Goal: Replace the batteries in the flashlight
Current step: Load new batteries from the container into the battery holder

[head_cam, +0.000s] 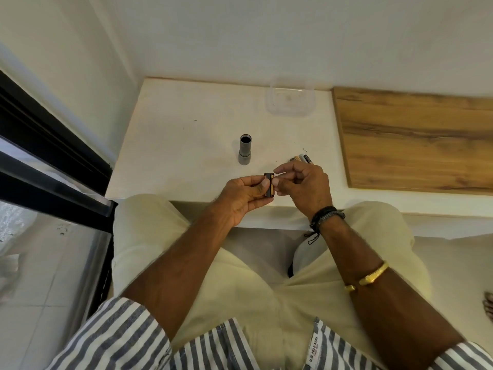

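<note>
In the head view, the flashlight (pixel 245 150) is seen standing upright on the white table (pixel 186 124), well apart from the hands, with its open end up and nothing visible inside. The opening step is therefore judged done. A black battery holder (pixel 267 186) is gripped in the curled fingers of the left hand (pixel 241 196), just above the table's near edge. A copper-coloured battery (pixel 271 186) sits in the holder's side and is pinched by the curled fingertips of the right hand (pixel 304 188). Whether it is being pushed in or pulled out cannot be told.

The swap itself is judged to be midway. The holder is not yet back in the flashlight and the flashlight is not yet closed; no cap can be made out.

A few loose batteries (pixel 301 158) are half hidden just behind the right hand; old or new cannot be told. A clear plastic box (pixel 290 101) and a wooden board (pixel 416 137) are set farther off, and nothing is seen blocking the way to the flashlight.
</note>
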The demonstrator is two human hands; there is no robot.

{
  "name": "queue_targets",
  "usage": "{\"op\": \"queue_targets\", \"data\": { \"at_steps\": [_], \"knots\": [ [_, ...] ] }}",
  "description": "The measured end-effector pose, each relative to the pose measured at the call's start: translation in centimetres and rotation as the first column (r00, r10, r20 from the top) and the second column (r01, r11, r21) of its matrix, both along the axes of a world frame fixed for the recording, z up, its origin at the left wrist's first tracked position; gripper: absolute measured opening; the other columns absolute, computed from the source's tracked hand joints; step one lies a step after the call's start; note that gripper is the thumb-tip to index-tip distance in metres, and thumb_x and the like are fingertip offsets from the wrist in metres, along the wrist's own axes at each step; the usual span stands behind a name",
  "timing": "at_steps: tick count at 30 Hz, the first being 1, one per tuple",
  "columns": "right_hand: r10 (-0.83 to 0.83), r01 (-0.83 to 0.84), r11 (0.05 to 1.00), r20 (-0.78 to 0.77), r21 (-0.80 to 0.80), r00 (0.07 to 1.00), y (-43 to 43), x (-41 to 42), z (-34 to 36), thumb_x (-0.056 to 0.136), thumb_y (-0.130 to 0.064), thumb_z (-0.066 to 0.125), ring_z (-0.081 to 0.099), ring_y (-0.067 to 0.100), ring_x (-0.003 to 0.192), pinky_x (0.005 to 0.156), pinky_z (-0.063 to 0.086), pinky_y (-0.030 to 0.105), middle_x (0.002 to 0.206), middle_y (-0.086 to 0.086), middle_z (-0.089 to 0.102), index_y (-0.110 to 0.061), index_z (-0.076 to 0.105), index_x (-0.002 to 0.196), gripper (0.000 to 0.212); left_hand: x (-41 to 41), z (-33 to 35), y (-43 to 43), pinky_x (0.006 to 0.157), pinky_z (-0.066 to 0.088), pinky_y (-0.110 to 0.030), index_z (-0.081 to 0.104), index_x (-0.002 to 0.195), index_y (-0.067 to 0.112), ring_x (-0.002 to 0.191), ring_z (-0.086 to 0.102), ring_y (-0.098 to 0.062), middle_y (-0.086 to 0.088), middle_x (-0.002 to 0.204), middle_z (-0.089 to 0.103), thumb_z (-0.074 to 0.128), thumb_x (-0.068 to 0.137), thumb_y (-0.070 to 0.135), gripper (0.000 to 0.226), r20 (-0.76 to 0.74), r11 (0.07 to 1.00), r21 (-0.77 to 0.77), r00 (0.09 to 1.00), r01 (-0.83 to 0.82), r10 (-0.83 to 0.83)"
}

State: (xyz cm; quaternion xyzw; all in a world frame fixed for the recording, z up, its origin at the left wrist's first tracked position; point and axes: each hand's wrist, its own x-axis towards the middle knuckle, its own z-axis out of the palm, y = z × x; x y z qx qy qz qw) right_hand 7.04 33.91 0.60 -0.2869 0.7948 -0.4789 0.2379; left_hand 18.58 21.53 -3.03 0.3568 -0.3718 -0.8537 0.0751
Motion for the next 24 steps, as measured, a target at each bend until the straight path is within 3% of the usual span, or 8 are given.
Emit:
{"op": "queue_targets", "data": {
  "at_steps": [7, 11, 14, 16, 19, 21, 24],
  "knots": [
    [-0.147, 0.175, 0.977, 0.210, -0.121, 0.967, -0.5, -0.1, -0.5, 0.087, -0.005, 0.077, 0.077, 0.021, 0.074, 0.068, 0.064, 0.032, 0.082, 0.009, 0.078, -0.008, 0.076, 0.101, 0.014, -0.7, 0.6, 0.2, 0.079, 0.061, -0.035, 0.062, 0.120, -0.004, 0.096, 0.073, -0.028, -0.020, 0.107, 0.072, 0.063, 0.094, 0.008, 0.029, -0.057, 0.994, 0.093, 0.996, -0.058, 0.064],
    [-0.251, 0.281, 0.954, 0.237, -0.101, 0.939, -0.3, -1.3, -0.7, 0.089, -0.002, 0.074, 0.075, 0.020, 0.069, 0.069, 0.065, 0.036, 0.081, 0.009, 0.077, -0.010, 0.076, 0.097, 0.011, -0.8, 0.7, 0.3, 0.085, 0.060, -0.038, 0.060, 0.123, -0.005, 0.101, 0.071, -0.030, -0.019, 0.108, 0.072, 0.060, 0.096, 0.009, 0.030, -0.073, 0.992, 0.107, 0.994, -0.073, 0.081],
    [-0.358, 0.368, 0.929, 0.152, -0.041, 0.921, 0.2, -2.9, -0.7, 0.090, 0.001, 0.070, 0.072, 0.019, 0.068, 0.070, 0.065, 0.039, 0.081, 0.007, 0.076, -0.012, 0.076, 0.092, 0.015, -0.7, 0.4, 0.1, 0.088, 0.059, -0.040, 0.062, 0.120, -0.004, 0.103, 0.071, -0.032, -0.018, 0.108, 0.072, 0.059, 0.096, 0.007, 0.027, -0.068, 0.986, 0.133, 0.992, -0.100, 0.109],
    [-0.422, 0.424, 0.905, -0.060, 0.024, 0.904, 0.7, -4.6, -0.9, 0.090, 0.001, 0.068, 0.072, 0.021, 0.074, 0.074, 0.064, 0.039, 0.086, 0.006, 0.075, -0.015, 0.076, 0.093, 0.018, -0.7, 0.3, -0.1, 0.087, 0.059, -0.040, 0.063, 0.118, -0.003, 0.103, 0.071, -0.032, -0.018, 0.107, 0.073, 0.059, 0.096, 0.007, 0.024, -0.065, 0.985, 0.140, 0.992, -0.102, 0.112],
    [-0.386, 0.474, 0.862, -0.374, 0.180, 0.843, 1.7, -6.9, -1.0, 0.090, -0.007, 0.070, 0.071, 0.023, 0.092, 0.083, 0.051, 0.025, 0.102, 0.004, 0.076, -0.016, 0.076, 0.103, 0.018, -0.7, 0.2, -0.1, 0.087, 0.059, -0.040, 0.063, 0.117, -0.003, 0.103, 0.071, -0.032, -0.018, 0.106, 0.073, 0.058, 0.097, 0.007, 0.024, -0.062, 0.985, 0.142, 0.992, -0.096, 0.106],
    [-0.370, 0.476, 0.848, -0.384, 0.233, 0.846, 2.1, -7.7, -1.2, 0.089, -0.009, 0.072, 0.070, 0.022, 0.096, 0.082, 0.044, 0.021, 0.103, 0.004, 0.076, -0.016, 0.076, 0.106, 0.018, -0.7, 0.2, 0.0, 0.088, 0.059, -0.040, 0.063, 0.118, -0.003, 0.103, 0.071, -0.032, -0.018, 0.107, 0.073, 0.058, 0.097, 0.007, 0.024, -0.063, 0.985, 0.144, 0.993, -0.093, 0.103],
    [-0.338, 0.432, 0.866, -0.340, 0.253, 0.877, 1.7, -7.0, -1.4, 0.088, -0.011, 0.074, 0.071, 0.021, 0.093, 0.082, 0.046, 0.022, 0.099, 0.003, 0.077, -0.015, 0.077, 0.103, 0.016, -0.7, 0.1, 0.0, 0.089, 0.059, -0.041, 0.061, 0.121, -0.003, 0.106, 0.070, -0.033, -0.020, 0.112, 0.072, 0.058, 0.096, 0.005, 0.026, -0.065, 0.987, 0.135, 0.993, -0.089, 0.099]
  ]
}}
